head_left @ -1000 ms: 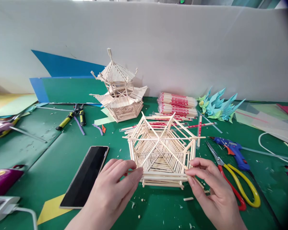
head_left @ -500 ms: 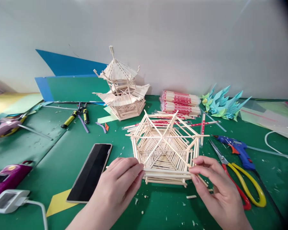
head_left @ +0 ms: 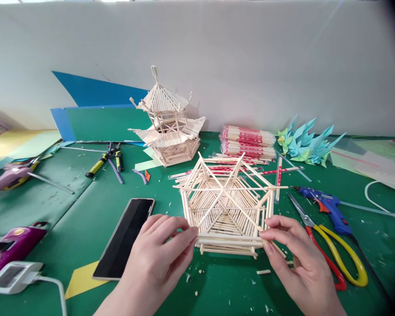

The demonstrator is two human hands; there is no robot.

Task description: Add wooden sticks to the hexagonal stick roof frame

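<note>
Bamboo hexagonal frame (head_left: 225,202), front stick (head_left: 228,239) pinched tight: left hand (head_left: 158,250) at 7 o'clock corner, right hand (head_left: 292,259) at 5 o'clock. Looks like seating the stick; next calls for even, flush pressure.

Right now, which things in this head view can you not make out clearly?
Head view only:
Left hand grip on the stick frame: its own fingers cover the contact.
Right hand: pinching or only touching the frame, hidden likewise.
Purple tool: cut off by the left edge.
Print on the chopstick packs: too small.
</note>
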